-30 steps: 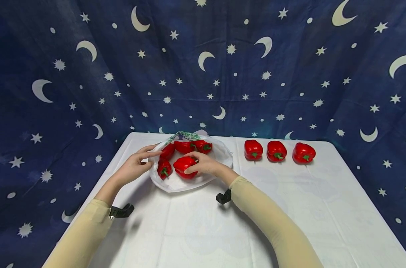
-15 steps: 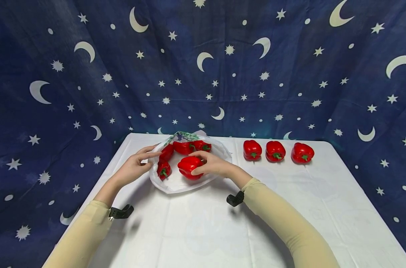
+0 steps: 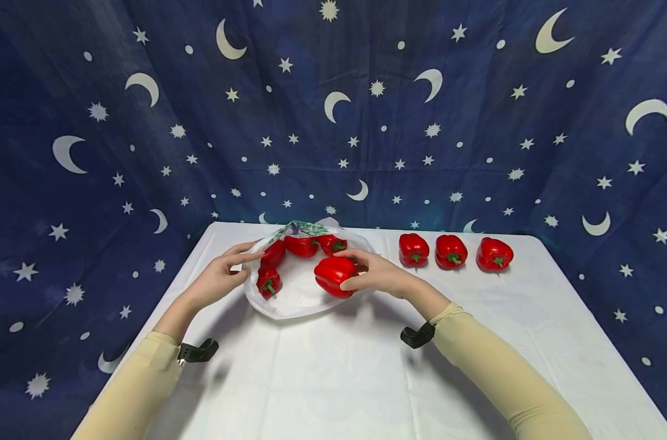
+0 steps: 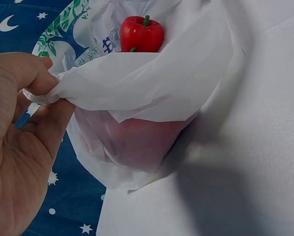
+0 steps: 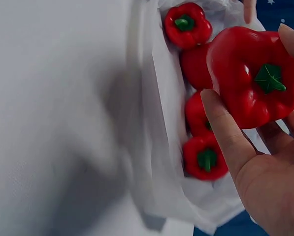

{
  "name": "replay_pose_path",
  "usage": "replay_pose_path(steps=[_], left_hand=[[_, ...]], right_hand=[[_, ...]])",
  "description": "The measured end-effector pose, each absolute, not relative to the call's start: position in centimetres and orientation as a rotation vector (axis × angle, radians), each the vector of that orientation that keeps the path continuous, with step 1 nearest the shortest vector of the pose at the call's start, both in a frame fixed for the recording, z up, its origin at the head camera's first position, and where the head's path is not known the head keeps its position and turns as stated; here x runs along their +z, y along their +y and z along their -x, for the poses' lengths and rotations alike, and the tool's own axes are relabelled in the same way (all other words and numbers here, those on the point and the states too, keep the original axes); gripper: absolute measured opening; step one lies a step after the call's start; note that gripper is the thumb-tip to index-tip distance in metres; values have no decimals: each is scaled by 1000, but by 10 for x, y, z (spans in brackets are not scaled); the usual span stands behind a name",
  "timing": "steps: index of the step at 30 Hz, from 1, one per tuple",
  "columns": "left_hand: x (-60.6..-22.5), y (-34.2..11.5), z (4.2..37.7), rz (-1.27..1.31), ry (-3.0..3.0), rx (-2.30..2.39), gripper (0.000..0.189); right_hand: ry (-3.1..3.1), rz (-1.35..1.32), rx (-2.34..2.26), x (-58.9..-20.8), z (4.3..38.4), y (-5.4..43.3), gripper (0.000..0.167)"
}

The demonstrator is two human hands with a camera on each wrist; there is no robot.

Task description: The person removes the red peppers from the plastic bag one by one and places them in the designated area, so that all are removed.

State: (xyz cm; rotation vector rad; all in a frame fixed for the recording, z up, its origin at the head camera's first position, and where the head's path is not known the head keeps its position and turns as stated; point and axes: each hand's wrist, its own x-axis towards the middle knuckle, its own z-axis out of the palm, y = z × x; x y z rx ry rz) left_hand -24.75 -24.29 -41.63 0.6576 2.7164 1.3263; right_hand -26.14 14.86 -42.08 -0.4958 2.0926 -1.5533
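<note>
While the left hand (image 3: 219, 278) pinches the bag (image 4: 137, 83), the right hand (image 3: 380, 275) has fingers curled round a pepper (image 3: 332, 275) above it; looks like unpacking, so next probably needs clearing the bag.

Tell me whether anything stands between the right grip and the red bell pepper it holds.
Nothing visible does: the right grip holds the red bell pepper directly. The left grip pinches the white plastic bag elsewhere.

The right hand (image 3: 382, 275) grips a red pepper (image 3: 331, 277) over the bag (image 3: 296, 299) the left hand (image 3: 215, 282) touches.
</note>
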Motion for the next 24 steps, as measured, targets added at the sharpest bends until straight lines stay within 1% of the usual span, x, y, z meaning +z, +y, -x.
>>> replay_pose_path(steps=[7, 14, 24], left_hand=[[-416, -242, 247, -642, 2727, 1316, 44], [-417, -242, 249, -653, 2728, 1313, 45], [-420, -244, 248, -672, 2727, 1329, 47]], right_hand=[[2151, 493, -1576, -417, 254, 182, 71], [2213, 405, -1625, -412, 247, 227, 77], [2253, 286, -1727, -405, 238, 294, 78]])
